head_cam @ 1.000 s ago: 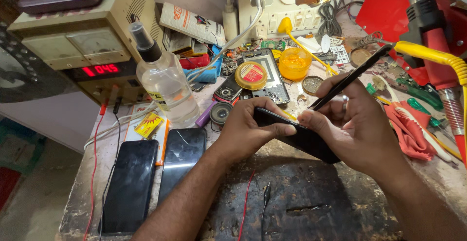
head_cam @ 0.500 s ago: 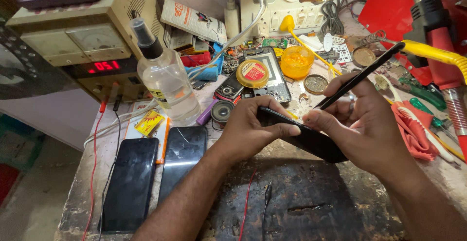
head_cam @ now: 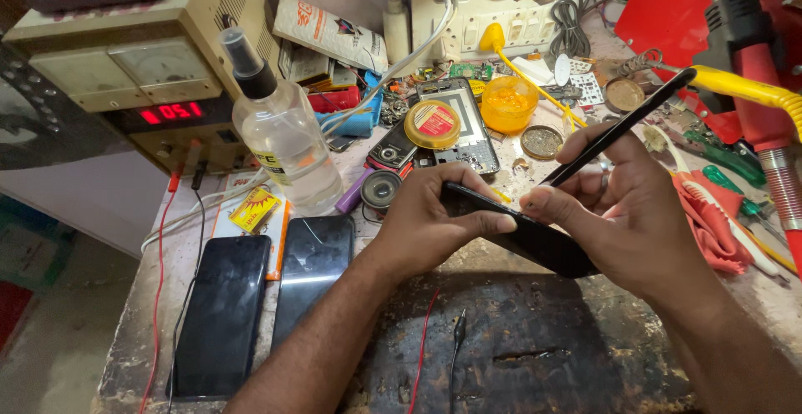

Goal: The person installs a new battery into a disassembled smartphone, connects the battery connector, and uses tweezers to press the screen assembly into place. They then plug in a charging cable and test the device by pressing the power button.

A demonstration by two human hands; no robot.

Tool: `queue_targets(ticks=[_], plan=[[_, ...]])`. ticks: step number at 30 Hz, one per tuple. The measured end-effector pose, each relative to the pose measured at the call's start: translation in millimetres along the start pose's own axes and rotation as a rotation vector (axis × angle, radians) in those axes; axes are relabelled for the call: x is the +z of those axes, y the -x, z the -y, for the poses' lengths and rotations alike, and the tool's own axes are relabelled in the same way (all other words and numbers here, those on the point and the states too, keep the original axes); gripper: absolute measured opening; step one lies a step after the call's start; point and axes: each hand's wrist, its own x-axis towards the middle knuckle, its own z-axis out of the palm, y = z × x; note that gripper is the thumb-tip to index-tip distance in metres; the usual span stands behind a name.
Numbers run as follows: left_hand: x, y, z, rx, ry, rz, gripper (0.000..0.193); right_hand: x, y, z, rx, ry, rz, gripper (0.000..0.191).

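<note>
1. The fingers of the left hand (head_cam: 430, 226) are curled closed around one end of the slim black smartphone (head_cam: 522, 234), held just above the table's (head_cam: 535, 355) dark middle.
2. The right hand (head_cam: 622, 213) pinches a thin black rod-shaped prying tool (head_cam: 622, 126), its tip at the phone's upper edge.
3. This looks like prying along the seam; the next move likely needs a steady grip and gentle leverage.
</note>
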Motion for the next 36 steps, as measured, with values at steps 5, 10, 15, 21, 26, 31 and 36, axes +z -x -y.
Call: queue_targets(ticks=[5,10,15,21,26,31,36], plan=[[0.5,-0.3,0.3,-0.015,-0.016,-0.004,0.029,-0.9,-0.4,-2.8,0.018,-0.025,0.006,0.043],[0.1,-0.2,0.6,-0.025,-0.025,-0.005,0.029,-3.0,-1.9,-7.0,-0.013,-0.106,0.050,0.041],[0.9,1.4,2.4,0.005,-0.033,-0.003,0.029,-4.7,-0.5,-12.3,0.003,-0.104,0.047,0.040],[0.6,1.5,2.9,-0.014,0.021,0.009,0.028,-3.3,-1.2,-11.8,0.003,-0.128,0.053,0.040],[-0.2,1.7,1.1,-0.008,-0.015,0.001,0.028,1.2,1.0,-4.2,-0.011,-0.020,0.023,0.041],[-2.7,2.5,2.5,-0.004,-0.016,-0.004,0.027,8.7,9.2,6.4,0.024,0.099,-0.036,0.043],[-3.6,7.0,6.6,0.035,-0.016,-0.011,0.024,21.8,22.6,23.0,-0.098,0.355,-0.059,0.042]])
